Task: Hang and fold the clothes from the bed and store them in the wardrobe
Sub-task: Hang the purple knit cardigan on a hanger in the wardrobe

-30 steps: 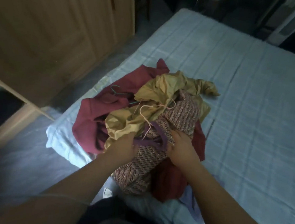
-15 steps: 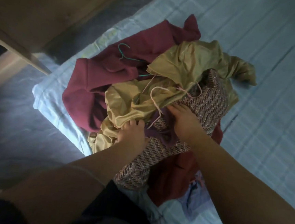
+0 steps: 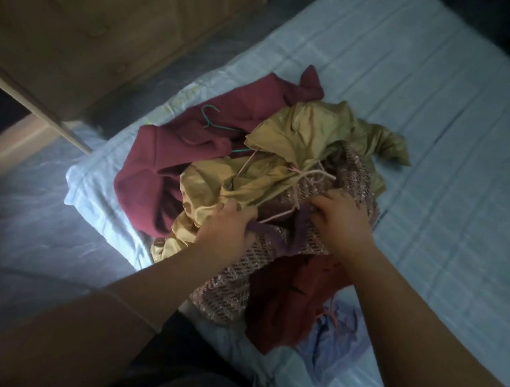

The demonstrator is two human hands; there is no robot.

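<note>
A heap of clothes lies on the pale blue bed (image 3: pixel 436 147). On top is a patterned pink-brown garment with purple trim (image 3: pixel 240 272). My left hand (image 3: pixel 229 225) grips its purple edge, and my right hand (image 3: pixel 343 222) grips the same garment a little to the right. A shiny mustard garment (image 3: pixel 308 136) lies just behind my hands, with a thin pink wire hanger (image 3: pixel 304 179) across it. A maroon garment (image 3: pixel 170 155) is at the left, with a teal hanger (image 3: pixel 213 121) on it. A dark red cloth (image 3: pixel 293 304) and a light blue cloth (image 3: pixel 336 339) lie under the heap.
The wooden wardrobe (image 3: pixel 93 18) stands at the upper left, and its open door edge (image 3: pixel 39 106) juts toward the bed corner. A strip of grey floor (image 3: pixel 12 234) runs between wardrobe and bed. The right side of the bed holds only the sheet.
The view has shifted over the heap. Both hands stay on the patterned garment and have drawn slightly further apart along its purple edge.
</note>
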